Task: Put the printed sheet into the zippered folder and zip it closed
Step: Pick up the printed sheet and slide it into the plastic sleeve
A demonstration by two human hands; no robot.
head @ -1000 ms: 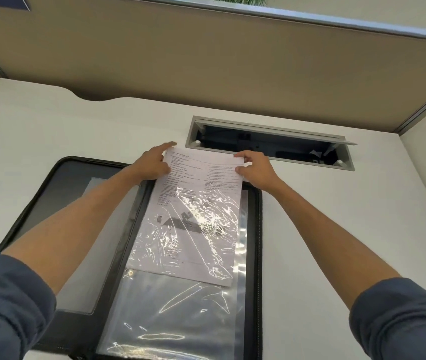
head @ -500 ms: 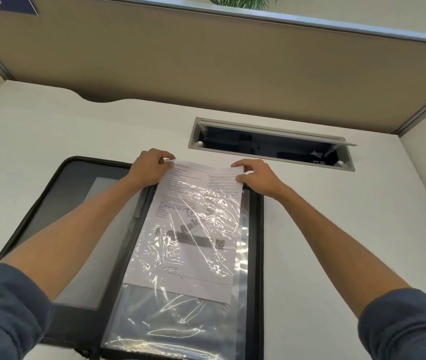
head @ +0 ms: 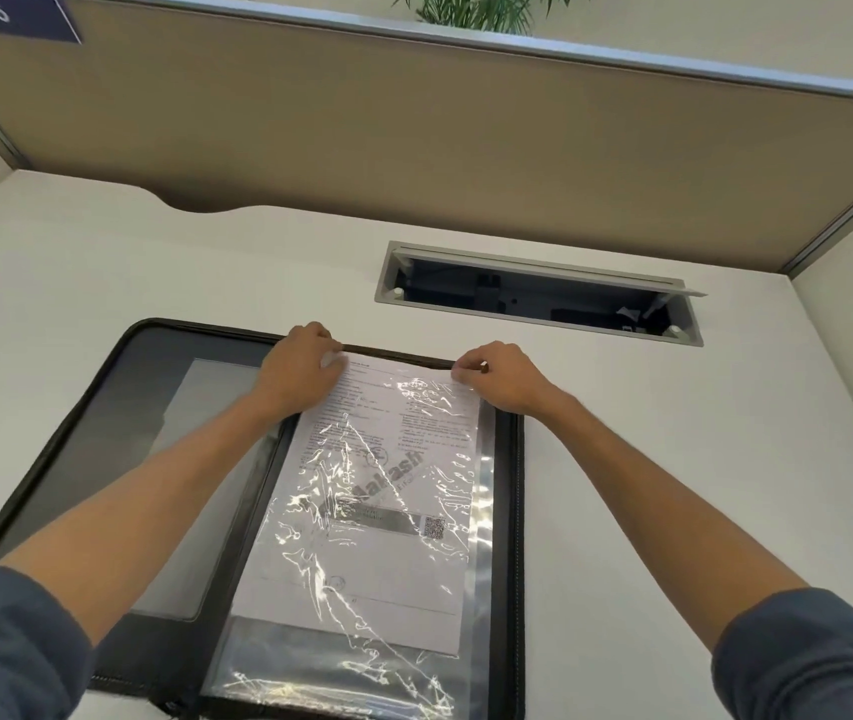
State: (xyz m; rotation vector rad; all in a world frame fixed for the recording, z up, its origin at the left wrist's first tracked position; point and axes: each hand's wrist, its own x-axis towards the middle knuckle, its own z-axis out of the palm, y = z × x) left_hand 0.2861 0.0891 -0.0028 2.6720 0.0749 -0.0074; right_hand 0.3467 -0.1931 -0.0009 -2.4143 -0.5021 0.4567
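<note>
A black zippered folder (head: 102, 423) lies open flat on the white desk. Its right half carries a clear, crinkled plastic sleeve (head: 341, 672). The printed sheet (head: 393, 511) sits inside that sleeve, almost fully in, with a QR code and a grey band near its middle. My left hand (head: 294, 371) pinches the sheet's top left corner at the sleeve's mouth. My right hand (head: 502, 376) pinches the top right corner. Both hands lie at the folder's far edge.
An open grey cable tray (head: 538, 293) is cut into the desk just beyond my right hand. A tan cubicle partition (head: 414, 127) closes the back, with white desk surface (head: 674, 459) to the right of the folder.
The sheet has slid down toward me into the sleeve, and both hands have come back with its top edge to the folder's far rim.
</note>
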